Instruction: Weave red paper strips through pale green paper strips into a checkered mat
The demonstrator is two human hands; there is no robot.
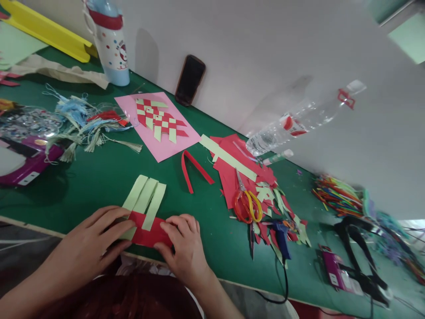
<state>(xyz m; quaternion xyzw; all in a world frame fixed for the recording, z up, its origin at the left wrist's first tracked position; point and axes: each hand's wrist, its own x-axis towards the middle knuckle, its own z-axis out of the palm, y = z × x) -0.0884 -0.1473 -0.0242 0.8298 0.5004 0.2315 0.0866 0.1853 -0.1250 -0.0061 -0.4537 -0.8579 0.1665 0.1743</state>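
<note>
Near the table's front edge lie light green paper strips [141, 195], joined with a red paper strip [149, 237]. One green strip passes over the red one, and the weave's left part is covered by fingers. My left hand [102, 232] is closed on the left end, fingers on top and thumb at the front edge. My right hand [184, 241] pinches the red strip's right end between thumb and index finger. Just beyond lies a folded red strip [195, 168]. A woven red-and-green fish shape [157, 119] rests on a pink sheet [162, 153].
Scissors [247, 206] with red and yellow handles lie on red paper [229, 177] and scraps. A blue glue gun [282, 239] with a cord is nearby. A phone [190, 79] leans on the wall, between a cup [113, 53] and a plastic bottle [282, 128]. Tassels [83, 119] lie left.
</note>
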